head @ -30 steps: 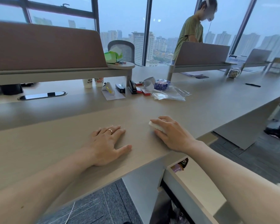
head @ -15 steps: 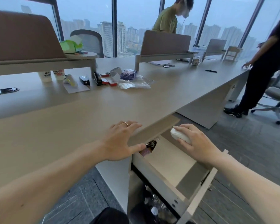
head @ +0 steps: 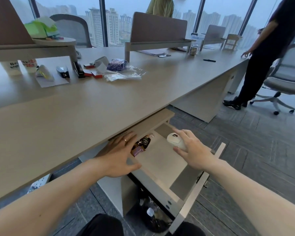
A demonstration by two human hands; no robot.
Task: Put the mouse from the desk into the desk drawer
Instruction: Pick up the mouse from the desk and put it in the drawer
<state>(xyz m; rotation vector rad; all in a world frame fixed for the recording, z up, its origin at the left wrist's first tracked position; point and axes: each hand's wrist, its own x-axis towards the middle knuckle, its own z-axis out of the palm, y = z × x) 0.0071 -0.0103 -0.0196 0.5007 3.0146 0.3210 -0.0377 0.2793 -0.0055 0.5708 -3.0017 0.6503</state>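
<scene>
Head view: lower small white rounded plastic mouse (head: pixel 174 140), gripped in right hand (head: pixel 193 151), flat onto pale open drawer (head: pixel 162 163) floor beside dark snack packet (head: pixel 140 145), left hand (head: pixel 120 155) spread empty on drawer's side wall, then release.

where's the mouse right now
In the head view the white mouse sits under the right hand inside the open drawer, toward its far right, with a snack packet to its left.

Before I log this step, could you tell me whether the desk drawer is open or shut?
Open: the drawer is pulled out from under the desk, its floor showing a snack packet.
</scene>
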